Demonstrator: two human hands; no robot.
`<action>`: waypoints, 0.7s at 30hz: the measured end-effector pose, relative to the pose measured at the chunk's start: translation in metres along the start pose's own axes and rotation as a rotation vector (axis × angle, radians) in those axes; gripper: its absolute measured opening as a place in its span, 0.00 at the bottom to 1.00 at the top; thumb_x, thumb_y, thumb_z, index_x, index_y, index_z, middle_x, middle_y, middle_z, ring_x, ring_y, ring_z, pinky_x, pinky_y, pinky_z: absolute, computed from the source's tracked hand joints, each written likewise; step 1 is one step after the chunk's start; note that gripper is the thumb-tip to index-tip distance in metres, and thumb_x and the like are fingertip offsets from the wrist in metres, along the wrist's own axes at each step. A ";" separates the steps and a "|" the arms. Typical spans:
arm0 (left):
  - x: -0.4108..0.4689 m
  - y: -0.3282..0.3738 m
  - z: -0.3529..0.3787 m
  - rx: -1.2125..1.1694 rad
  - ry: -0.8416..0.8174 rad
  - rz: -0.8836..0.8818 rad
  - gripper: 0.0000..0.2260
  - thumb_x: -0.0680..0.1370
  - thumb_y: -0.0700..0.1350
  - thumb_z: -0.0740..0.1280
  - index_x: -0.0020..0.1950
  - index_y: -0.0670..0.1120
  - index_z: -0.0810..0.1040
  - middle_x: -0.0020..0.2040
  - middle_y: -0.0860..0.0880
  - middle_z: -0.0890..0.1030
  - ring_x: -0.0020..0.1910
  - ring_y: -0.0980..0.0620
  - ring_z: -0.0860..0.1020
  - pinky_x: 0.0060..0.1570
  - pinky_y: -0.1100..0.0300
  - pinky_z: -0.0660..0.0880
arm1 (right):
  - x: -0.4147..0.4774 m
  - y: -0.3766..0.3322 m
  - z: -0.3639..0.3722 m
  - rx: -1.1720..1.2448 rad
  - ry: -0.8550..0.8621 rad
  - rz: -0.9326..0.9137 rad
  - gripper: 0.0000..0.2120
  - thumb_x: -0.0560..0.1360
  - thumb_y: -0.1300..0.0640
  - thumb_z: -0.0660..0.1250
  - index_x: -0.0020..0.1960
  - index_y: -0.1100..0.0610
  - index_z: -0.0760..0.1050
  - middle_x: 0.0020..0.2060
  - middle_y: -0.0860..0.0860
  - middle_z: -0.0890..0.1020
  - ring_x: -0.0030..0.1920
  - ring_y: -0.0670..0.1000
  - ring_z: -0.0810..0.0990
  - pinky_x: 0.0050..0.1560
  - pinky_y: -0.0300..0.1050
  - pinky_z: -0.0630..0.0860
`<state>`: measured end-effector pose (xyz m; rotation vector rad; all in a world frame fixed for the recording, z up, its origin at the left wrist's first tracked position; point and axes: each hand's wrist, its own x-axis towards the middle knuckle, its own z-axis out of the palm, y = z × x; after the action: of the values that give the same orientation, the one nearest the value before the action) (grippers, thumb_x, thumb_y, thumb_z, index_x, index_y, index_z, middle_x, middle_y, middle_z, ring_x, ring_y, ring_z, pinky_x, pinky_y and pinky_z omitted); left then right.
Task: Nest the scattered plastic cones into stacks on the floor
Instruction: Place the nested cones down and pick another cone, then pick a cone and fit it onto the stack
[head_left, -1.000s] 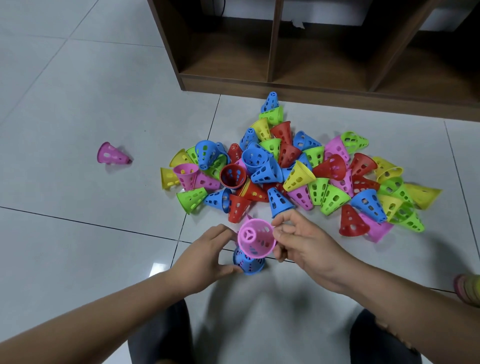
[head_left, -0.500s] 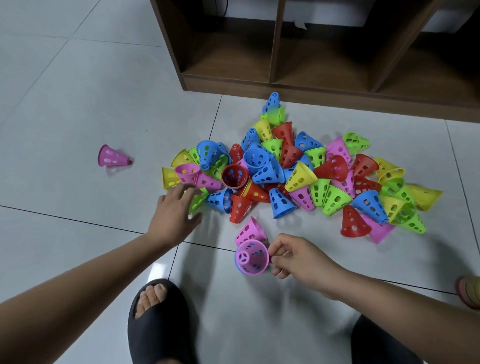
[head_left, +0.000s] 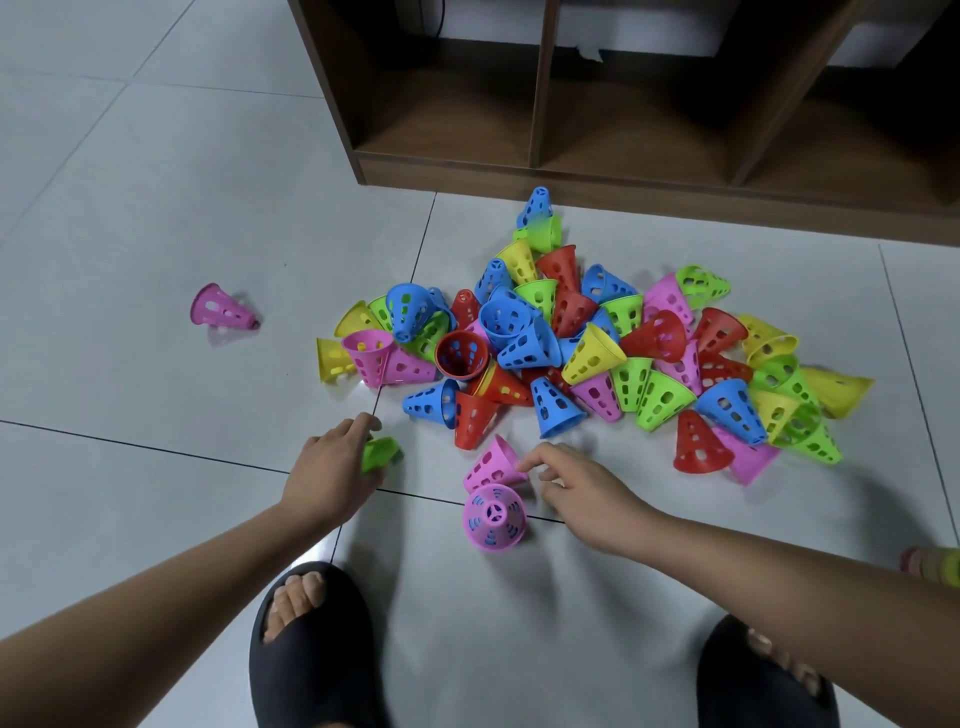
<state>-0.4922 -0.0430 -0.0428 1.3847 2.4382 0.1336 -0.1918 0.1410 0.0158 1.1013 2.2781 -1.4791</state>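
Though near the pile (head_left: 592, 353) edge, left hand (head_left: 332, 467) around green cone (head_left: 380, 451), right hand (head_left: 587, 493) slack over tile (head_left: 561, 613).

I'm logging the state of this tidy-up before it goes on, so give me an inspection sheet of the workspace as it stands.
Surface: grey tiled floor, dark grout lines.
Job's things: mixed-colour pile of cones lying loose; upright pink stack, blue showing through its holes; lying pink cone just beyond it; lone pink cone far left.
Clutter: coloured object cut off at the right edge, unclear.
Grippers: left hand grips a green cone; right hand has relaxed fingers, index tip at the lying pink cone's rim.
Cables: apparently a dark cord behind the shelf.
Surroundings: brown open shelf unit; two black sandals.
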 end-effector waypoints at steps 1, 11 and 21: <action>-0.002 0.002 -0.001 -0.018 -0.003 0.005 0.26 0.74 0.52 0.77 0.68 0.51 0.72 0.60 0.48 0.83 0.52 0.39 0.83 0.48 0.51 0.73 | 0.003 -0.002 -0.001 0.046 -0.033 -0.002 0.16 0.84 0.62 0.59 0.59 0.44 0.78 0.62 0.43 0.77 0.60 0.45 0.79 0.61 0.48 0.78; -0.015 0.050 -0.032 -0.289 0.074 0.158 0.22 0.76 0.50 0.77 0.66 0.53 0.73 0.59 0.57 0.77 0.52 0.50 0.80 0.48 0.54 0.77 | 0.022 -0.006 0.002 0.235 -0.192 0.150 0.20 0.83 0.63 0.58 0.65 0.49 0.84 0.63 0.44 0.83 0.65 0.42 0.79 0.71 0.45 0.75; -0.039 0.128 -0.093 -0.687 0.194 0.297 0.23 0.79 0.49 0.77 0.72 0.52 0.74 0.64 0.58 0.78 0.65 0.52 0.80 0.65 0.59 0.78 | 0.014 0.000 -0.018 0.147 0.147 0.063 0.10 0.82 0.59 0.68 0.53 0.46 0.85 0.52 0.42 0.86 0.54 0.44 0.84 0.59 0.46 0.81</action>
<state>-0.4002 -0.0020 0.0849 1.4154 1.9896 1.1022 -0.1976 0.1629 0.0169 1.3529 2.2345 -1.6125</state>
